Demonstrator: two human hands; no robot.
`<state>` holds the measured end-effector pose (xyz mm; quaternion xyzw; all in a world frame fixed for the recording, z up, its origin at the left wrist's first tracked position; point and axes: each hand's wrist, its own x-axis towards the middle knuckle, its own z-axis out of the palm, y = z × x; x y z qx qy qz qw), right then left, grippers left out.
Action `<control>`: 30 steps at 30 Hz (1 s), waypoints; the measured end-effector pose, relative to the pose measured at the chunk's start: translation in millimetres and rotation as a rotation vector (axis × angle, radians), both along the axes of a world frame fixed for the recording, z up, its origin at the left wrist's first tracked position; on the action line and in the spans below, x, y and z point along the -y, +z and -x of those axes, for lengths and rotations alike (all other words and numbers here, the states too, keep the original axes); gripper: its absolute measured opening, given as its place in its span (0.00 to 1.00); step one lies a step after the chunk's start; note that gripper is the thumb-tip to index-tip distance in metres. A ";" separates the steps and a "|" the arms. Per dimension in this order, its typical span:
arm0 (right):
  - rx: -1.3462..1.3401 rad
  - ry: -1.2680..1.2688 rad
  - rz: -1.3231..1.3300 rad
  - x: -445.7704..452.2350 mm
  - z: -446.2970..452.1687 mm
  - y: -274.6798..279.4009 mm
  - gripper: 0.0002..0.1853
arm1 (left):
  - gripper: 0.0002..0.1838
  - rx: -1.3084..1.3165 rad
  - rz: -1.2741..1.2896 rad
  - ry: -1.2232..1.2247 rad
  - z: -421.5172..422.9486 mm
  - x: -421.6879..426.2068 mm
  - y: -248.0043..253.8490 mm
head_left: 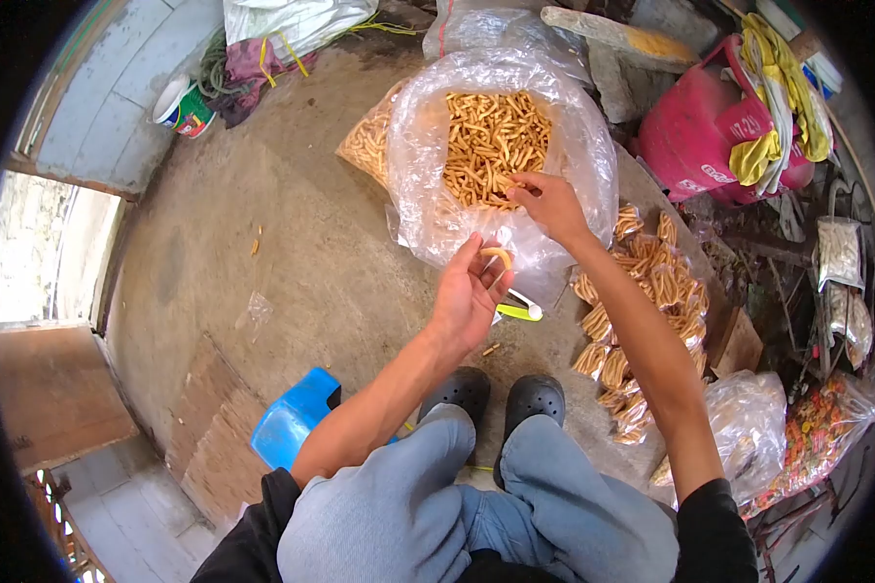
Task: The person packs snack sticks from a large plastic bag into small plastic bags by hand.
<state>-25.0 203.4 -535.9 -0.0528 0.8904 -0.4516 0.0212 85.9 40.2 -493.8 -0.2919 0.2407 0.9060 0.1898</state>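
Observation:
A large clear plastic bag (588,146) stands open on the floor, full of golden snack sticks (491,136). At the near edge of the heap my right hand (551,206) has its fingers pinched together at the sticks; what lies between the fingertips is too small to make out. Just below the bag's near rim is my left hand (469,296), palm up, with its fingers curled round a curved snack stick (499,255). A green and white object (521,311) lies on the floor right beside the left hand.
Small packed bags of snacks (651,282) are piled at the right. Beyond them stands a pink gas cylinder (700,126). A blue stool (297,418) is left of my legs. A white bucket (180,105) and loose sticks (256,241) are at the left.

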 end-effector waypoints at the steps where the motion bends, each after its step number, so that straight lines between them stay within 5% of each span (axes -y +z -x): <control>1: -0.001 0.002 -0.001 -1.7 1.6 1.1 0.17 | 0.09 -0.007 -0.010 0.018 1.5 0.9 1.2; 15: 0.074 -0.086 0.073 -9.6 3.5 0.7 0.19 | 0.07 -0.080 -0.042 0.114 15.7 15.5 9.1; 25: 0.049 -0.148 0.264 -40.6 -73.3 119.1 0.09 | 0.08 -0.116 -0.015 0.117 24.5 20.4 16.1; 30: -0.062 -0.126 0.201 -41.1 -110.8 132.6 0.08 | 0.08 -0.136 -0.037 0.077 23.4 9.1 23.5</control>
